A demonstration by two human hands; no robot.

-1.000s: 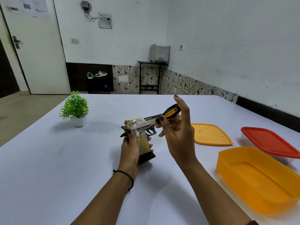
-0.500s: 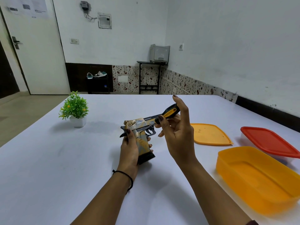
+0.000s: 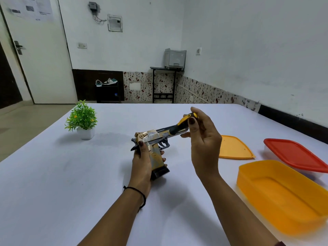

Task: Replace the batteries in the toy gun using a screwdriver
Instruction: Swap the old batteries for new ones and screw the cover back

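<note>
L hand (image 3: pixel 142 165) grips gold/blk toy gun (image 3: pixel 151 137) | R hand (image 3: pixel 204 144) pinches blk-yel screwdriver (image 3: pixel 179 126)

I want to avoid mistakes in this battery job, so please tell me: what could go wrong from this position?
1. The right hand pinches the screwdriver only with fingertips, near the handle end; its tip, hidden here, may slip and scratch the toy gun.
2. Only the left hand steadies the gun, by its grip, so it may twist.
3. A loosened screw could drop onto the table, as the yellow container sits off to the right.
</note>
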